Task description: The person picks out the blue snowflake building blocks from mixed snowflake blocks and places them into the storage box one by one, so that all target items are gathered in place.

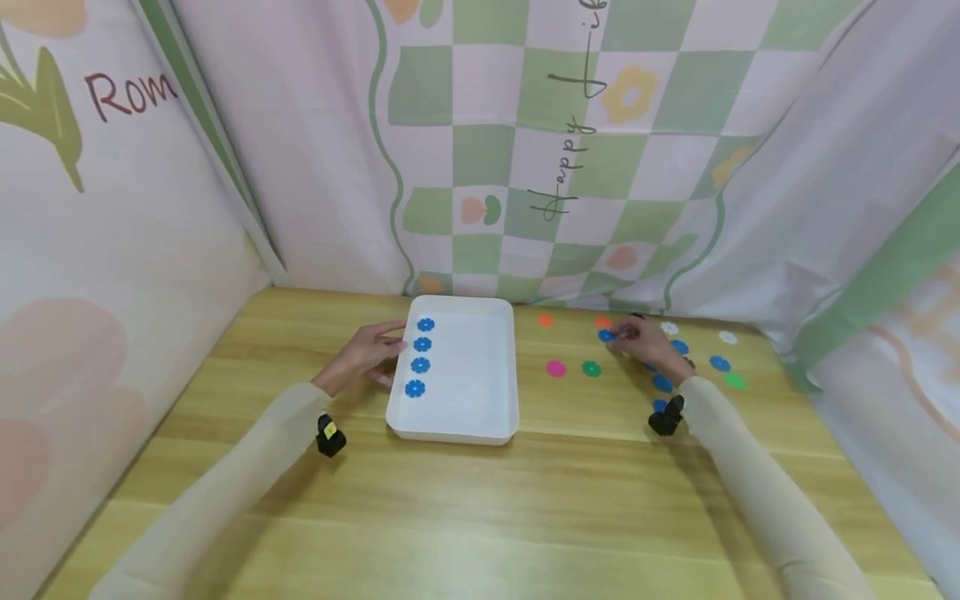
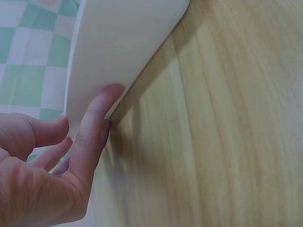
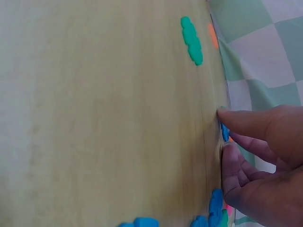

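Observation:
A white tray (image 1: 468,367) sits on the table, with several blue notched plastic discs (image 1: 421,365) in a column along its left side. My left hand (image 1: 367,354) touches the tray's left side. In the left wrist view, fingers (image 2: 90,123) lie against the outer wall and the thumb is near the rim. Over the scattered discs at the right, my right hand (image 1: 641,340) pinches a blue notched disc (image 1: 606,335) between thumb and fingertips. The right wrist view shows this blue disc (image 3: 225,132) edge-on, partly hidden by the fingers.
Around my right hand lie more loose discs: orange (image 1: 544,320), pink (image 1: 556,368), green (image 1: 592,368), white (image 1: 727,337), light green (image 1: 734,380) and several blue (image 1: 720,363). A patterned curtain (image 1: 525,167) hangs along the table's back edge. Each wrist carries a black camera.

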Demonstrator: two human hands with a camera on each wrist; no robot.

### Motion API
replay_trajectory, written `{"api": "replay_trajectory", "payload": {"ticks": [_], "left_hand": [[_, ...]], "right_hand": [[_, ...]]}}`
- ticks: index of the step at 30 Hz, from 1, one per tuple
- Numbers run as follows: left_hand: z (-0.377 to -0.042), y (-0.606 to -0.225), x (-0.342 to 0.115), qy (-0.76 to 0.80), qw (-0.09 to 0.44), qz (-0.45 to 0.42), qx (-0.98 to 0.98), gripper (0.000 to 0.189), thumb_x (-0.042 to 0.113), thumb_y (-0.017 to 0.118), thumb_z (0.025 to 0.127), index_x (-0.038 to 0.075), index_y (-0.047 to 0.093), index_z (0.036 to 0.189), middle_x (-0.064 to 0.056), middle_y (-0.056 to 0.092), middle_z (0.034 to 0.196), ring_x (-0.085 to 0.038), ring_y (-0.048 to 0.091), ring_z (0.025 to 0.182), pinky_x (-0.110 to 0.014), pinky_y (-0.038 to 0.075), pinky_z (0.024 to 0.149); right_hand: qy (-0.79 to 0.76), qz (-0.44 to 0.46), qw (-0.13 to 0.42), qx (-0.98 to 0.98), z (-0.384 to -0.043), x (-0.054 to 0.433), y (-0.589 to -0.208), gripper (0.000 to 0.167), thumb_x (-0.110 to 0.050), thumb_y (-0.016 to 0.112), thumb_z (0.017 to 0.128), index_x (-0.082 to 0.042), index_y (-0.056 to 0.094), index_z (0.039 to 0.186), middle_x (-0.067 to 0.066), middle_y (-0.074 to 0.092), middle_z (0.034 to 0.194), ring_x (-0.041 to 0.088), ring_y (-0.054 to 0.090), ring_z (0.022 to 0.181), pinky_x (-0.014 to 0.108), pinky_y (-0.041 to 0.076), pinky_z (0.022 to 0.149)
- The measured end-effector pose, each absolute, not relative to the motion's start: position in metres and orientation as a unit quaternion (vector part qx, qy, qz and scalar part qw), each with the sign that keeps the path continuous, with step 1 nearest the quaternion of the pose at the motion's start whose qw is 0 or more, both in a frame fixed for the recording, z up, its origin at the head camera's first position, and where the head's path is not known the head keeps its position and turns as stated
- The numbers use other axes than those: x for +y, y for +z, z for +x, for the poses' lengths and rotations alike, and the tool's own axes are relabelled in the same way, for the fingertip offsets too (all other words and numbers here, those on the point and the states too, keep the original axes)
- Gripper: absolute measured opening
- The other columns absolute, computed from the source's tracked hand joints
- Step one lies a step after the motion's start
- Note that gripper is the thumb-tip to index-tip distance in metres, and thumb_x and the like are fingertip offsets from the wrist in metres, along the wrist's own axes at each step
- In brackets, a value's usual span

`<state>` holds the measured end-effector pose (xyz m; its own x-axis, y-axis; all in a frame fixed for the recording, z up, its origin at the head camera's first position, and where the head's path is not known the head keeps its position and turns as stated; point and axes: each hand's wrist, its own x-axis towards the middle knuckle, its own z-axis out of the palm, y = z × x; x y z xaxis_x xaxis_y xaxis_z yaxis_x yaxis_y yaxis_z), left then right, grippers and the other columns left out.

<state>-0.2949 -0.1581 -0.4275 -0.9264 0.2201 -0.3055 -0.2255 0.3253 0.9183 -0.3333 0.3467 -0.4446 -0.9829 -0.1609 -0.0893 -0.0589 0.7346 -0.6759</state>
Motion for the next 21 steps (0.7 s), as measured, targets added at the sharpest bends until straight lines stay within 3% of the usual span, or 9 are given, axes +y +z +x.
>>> {"api": "replay_trajectory", "payload": {"ticks": [6,10,15,21], "left_hand": [[-0.2932,-0.4268,-0.1582,0.582,0.191,0.002,0.790,0.056,0.015,0.053,0.111,0.013,0.035,0.164,-0.027,0.048,0.157,-0.043,0.058,0.134,-0.037,0.068,0.070],[-0.2945,-0.4277,-0.1573,0.583,0.191,0.006,0.790,0.057,0.015,0.054,0.110,0.013,0.034,0.164,-0.028,0.048,0.156,-0.044,0.058,0.133,-0.038,0.068,0.072],[-0.2948,-0.4301,-0.1578,0.578,0.191,-0.001,0.793,0.056,0.015,0.054,0.111,0.013,0.035,0.164,-0.028,0.047,0.157,-0.044,0.057,0.134,-0.038,0.068,0.071],[-0.2944,-0.4288,-0.1591,0.583,0.192,-0.005,0.790,0.056,0.015,0.053,0.111,0.014,0.035,0.164,-0.027,0.053,0.151,-0.042,0.062,0.127,-0.037,0.068,0.071]], "right_hand": [[-0.359,-0.050,0.057,0.930,-0.3367,0.3451,-0.4455,0.050,-0.025,0.070,0.102,0.008,0.054,0.136,0.021,0.061,0.112,0.022,0.058,0.092,0.027,0.054,0.072],[-0.347,-0.055,0.051,0.935,-0.3359,0.3442,-0.4434,0.045,-0.024,0.069,0.103,0.008,0.055,0.133,0.023,0.061,0.111,0.026,0.059,0.095,0.027,0.052,0.073],[-0.330,-0.065,0.049,0.940,-0.3362,0.3418,-0.4413,0.044,-0.022,0.068,0.103,0.008,0.055,0.132,0.030,0.062,0.115,0.037,0.061,0.102,0.035,0.056,0.078],[-0.321,-0.069,0.040,0.944,-0.3345,0.3383,-0.4413,0.044,-0.021,0.067,0.104,0.009,0.054,0.133,0.036,0.060,0.124,0.048,0.059,0.112,0.055,0.059,0.089]]}}
